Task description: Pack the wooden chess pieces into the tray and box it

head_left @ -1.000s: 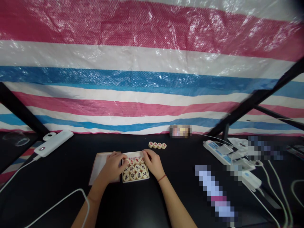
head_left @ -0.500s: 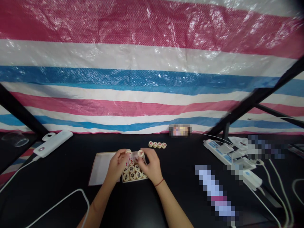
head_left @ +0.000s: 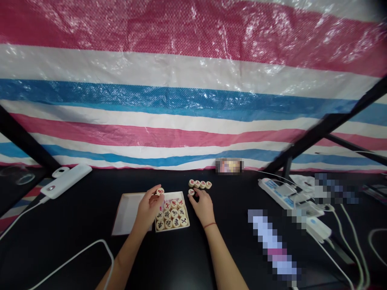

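Observation:
Between the thumb and fingers of my left hand [head_left: 148, 205] is a round Chinese chess piece [head_left: 160, 192] with a red character, held over the left back corner of an open box [head_left: 186, 217]. Several pieces [head_left: 174, 213] with black and red characters lie in rows inside the box, and its back strip shows bare. Right of the box, my right hand [head_left: 203, 205] pinches another chess piece [head_left: 191, 193] at the tabletop. Just behind that piece stands a short row of chess pieces [head_left: 200, 184] with red characters.
The box lid [head_left: 128, 215] lies inside-up left of the box. A white device with a cable [head_left: 66, 181] is at the back left, and a white cable [head_left: 104, 242] loops at the front left. On the right are a power strip [head_left: 279, 193] and a blurred object [head_left: 273, 245].
My right hand has moved right from above the box, carrying a chess piece to the table in front of the row. My left hand stays near the box with its piece, now turned face-up.

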A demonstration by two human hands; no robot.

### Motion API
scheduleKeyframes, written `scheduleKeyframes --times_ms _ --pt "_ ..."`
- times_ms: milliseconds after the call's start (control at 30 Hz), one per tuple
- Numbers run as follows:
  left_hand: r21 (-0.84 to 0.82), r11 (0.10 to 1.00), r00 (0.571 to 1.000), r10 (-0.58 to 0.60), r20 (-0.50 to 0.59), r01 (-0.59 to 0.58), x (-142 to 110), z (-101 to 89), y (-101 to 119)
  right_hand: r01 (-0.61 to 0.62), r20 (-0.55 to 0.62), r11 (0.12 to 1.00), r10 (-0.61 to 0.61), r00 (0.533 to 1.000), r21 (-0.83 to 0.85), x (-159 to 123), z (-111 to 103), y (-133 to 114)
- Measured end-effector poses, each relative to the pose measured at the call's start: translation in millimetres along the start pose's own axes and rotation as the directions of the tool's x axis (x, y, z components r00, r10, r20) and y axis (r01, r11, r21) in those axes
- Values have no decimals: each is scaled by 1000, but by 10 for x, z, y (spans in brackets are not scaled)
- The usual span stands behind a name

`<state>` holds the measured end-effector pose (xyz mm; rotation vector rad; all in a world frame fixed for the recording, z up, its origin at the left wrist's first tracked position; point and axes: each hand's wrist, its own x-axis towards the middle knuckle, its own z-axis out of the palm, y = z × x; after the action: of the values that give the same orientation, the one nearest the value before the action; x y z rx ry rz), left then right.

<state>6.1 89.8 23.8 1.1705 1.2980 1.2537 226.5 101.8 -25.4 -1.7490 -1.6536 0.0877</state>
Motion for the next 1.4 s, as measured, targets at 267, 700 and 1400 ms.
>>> scheduleKeyframes --times_ms 267,700,1400 --pt "357 899 967 240 84 -254 -83 38 -2 18 -51 993 -12 999 121 24 -164 -300" --pt "519 662 840 453 298 -541 -121 81 -68 59 22 858 -82 996 511 -98 -274 -725" --pt "581 589 823 473 315 -561 -39 -20 -69 -67 -32 998 67 997 8 17 -63 -178"
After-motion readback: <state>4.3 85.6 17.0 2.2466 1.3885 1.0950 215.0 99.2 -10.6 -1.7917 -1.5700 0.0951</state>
